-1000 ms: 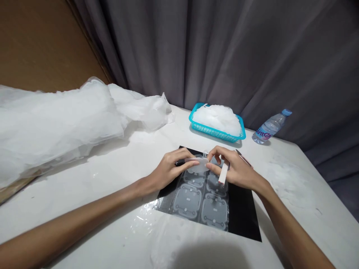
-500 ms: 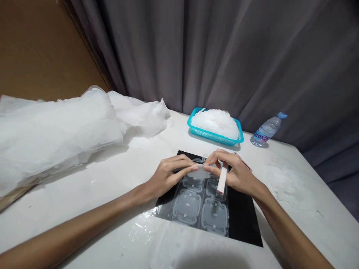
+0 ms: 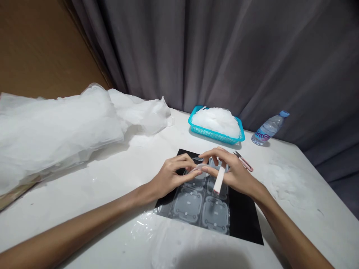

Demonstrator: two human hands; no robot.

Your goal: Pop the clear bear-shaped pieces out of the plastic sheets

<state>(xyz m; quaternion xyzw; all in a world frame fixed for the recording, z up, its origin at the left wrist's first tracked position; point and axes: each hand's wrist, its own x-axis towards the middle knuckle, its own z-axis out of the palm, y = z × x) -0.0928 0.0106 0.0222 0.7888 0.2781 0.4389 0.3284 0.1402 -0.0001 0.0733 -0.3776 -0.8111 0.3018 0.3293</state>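
Observation:
Between my two hands is a translucent, curved piece of thin plastic (image 3: 202, 166). My left hand (image 3: 172, 173) is closed, its thumb and fingers pinching the near-left edge of this piece. My right hand (image 3: 231, 166) has its thumb on the other side of the piece, with the index finger arched above. A white stick with a reddish end (image 3: 220, 180) is tucked in the right hand and points toward me. Below lies a clear sheet of rounded-square plastic pieces (image 3: 187, 205) on a black mat (image 3: 245, 220). Partly behind the right hand rest pink-handled snips (image 3: 244, 163).
A blue basket (image 3: 214, 137) heaped with white material stands at the back. To its right is a water bottle (image 3: 269, 129). Large white bags (image 3: 61, 130) fill the left side, near a cardboard surface (image 3: 42, 48). Grey curtain (image 3: 218, 52) hangs behind the white table (image 3: 106, 186).
The plastic piece has been turned and now looks thinner and more edge-on. My right index finger has lifted off it, and the white stick has swung slightly left.

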